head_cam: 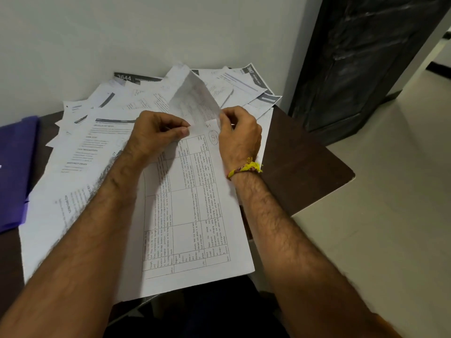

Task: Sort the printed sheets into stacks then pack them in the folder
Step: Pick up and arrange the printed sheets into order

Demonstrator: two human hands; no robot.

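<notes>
Near the bench's front edge, both hands, left (156, 132) and right (238, 135), are pinching a sheet (195, 103) off the table-printed stack (190, 215); sorting is barely beginning, sheets (102, 132) lying scattered, folder (17, 167) waiting at the left edge.

We face a plain pale wall (97, 32) behind a dark brown table (305, 162) with a rounded corner. To our right stands a dark, grainy door (361, 57), and a light tiled floor (380, 228) spreads beneath it under soft, even light.
</notes>
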